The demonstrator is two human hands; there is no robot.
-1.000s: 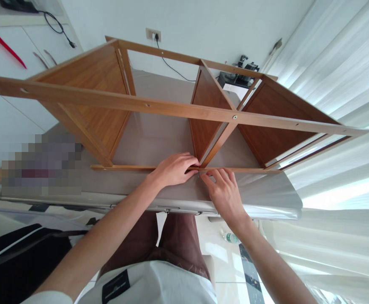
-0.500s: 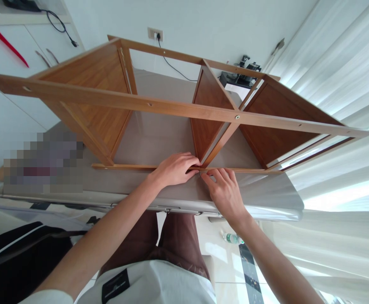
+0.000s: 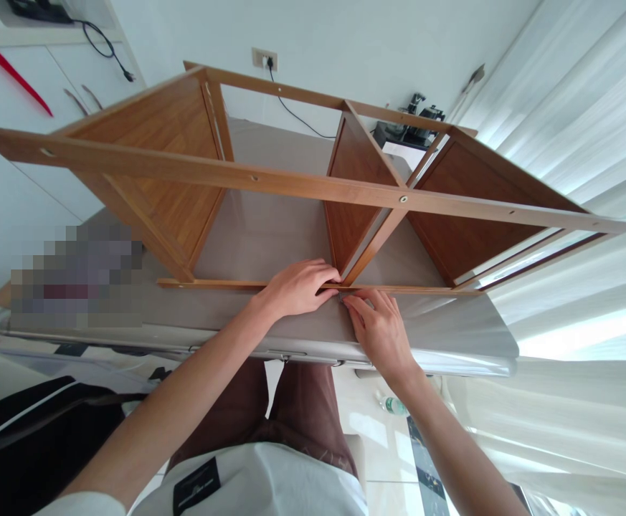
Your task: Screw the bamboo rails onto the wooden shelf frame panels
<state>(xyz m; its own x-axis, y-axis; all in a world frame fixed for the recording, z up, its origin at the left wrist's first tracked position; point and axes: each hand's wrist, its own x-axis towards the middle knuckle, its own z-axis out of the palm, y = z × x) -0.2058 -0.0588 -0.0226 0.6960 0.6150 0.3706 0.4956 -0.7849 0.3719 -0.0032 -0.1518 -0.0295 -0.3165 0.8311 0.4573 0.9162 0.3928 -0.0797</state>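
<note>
A brown wooden shelf frame point(image 3: 313, 188) lies on its side on the table, its panels standing between long rails. At the near lower rail, right by the foot of the middle panel point(image 3: 353, 172), my left hand point(image 3: 302, 287) is closed round the wood, thumb in front and fingers over the top. Just to its right, my right hand point(image 3: 380, 322) has thumb and fingertips pinched together in front of the same rail. A tiny thin piece shows at those fingertips, too small to name. A bolt head point(image 3: 404, 199) sits in the upper rail.
The grey-covered table point(image 3: 269, 222) has its near edge at my legs. A blurred-out patch point(image 3: 76, 279) covers something on its left end. Behind stand a wall socket point(image 3: 264, 59) with a cable and a black appliance point(image 3: 425, 118). Curtains point(image 3: 576, 165) hang right; a bottle point(image 3: 393, 405) is on the floor.
My right hand has turned slightly and its fingers have drawn in closer, near the left thumb. My left hand and the shelf frame keep their places.
</note>
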